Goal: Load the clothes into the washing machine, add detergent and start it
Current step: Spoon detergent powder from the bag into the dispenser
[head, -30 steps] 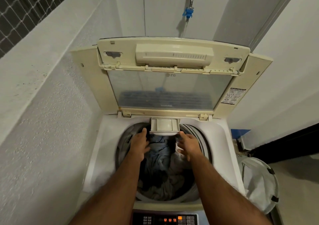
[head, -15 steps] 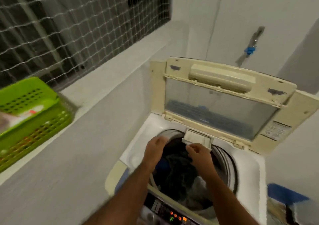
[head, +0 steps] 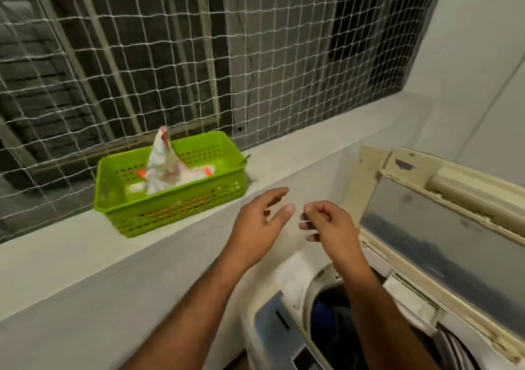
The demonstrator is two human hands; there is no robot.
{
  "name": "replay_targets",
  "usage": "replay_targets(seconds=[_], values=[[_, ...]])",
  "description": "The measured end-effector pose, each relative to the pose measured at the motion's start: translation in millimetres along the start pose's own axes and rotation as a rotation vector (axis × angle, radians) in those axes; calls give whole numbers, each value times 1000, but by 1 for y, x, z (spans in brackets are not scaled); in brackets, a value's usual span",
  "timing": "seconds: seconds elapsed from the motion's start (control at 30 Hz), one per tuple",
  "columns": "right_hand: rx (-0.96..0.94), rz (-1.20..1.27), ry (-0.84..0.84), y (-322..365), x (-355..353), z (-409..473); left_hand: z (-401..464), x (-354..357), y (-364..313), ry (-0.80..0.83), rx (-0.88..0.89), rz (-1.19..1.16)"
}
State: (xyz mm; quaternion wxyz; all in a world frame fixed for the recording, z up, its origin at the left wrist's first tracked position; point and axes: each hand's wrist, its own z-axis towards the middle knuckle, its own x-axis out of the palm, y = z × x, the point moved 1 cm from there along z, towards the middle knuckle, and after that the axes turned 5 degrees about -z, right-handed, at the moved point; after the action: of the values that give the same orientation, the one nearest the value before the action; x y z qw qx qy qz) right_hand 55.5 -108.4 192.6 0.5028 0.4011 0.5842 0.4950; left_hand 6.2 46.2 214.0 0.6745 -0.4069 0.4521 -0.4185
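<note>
The top-loading washing machine fills the lower right, its lid standing open. Dark clothes lie inside the drum. A small drawer is pulled out at the drum's back rim. A green plastic basket sits on the window ledge at the left, holding a white and orange detergent packet. My left hand is raised in the air with relaxed fingers, empty, to the right of the basket. My right hand hovers beside it above the machine, fingers loosely curled, holding nothing.
A grey concrete ledge runs along the left under a window covered with white netting. A white wall stands at the far right behind the machine.
Both hands have lifted off the drawer at the drum's rim and moved up and left. The view has swung left, bringing the green basket on the ledge into full sight.
</note>
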Motion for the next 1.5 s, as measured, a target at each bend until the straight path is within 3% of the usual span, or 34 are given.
replay_targets(seconds=[0.23,0.4,0.7,0.83,1.0,1.1,1.27,1.5], values=[[-158,62,-8,74,65,34,15,-100,-39,-54,315,266],[-203,-31,-96,91,96,60,30,-161,-38,-42,425,437],[-313,-261,-190,110,127,82,37,-235,-1,7,213,644],[-343,-468,-128,120,142,84,29,-241,2,82,55,669],[-385,-822,-183,130,155,85,29,-242,4,101,11,637],[-452,-733,-232,141,157,87,30,-241,5,95,4,629],[-333,-529,-29,149,173,106,30,-240,8,104,-69,648],[-224,-571,84,144,204,123,30,-238,5,108,-49,779]])
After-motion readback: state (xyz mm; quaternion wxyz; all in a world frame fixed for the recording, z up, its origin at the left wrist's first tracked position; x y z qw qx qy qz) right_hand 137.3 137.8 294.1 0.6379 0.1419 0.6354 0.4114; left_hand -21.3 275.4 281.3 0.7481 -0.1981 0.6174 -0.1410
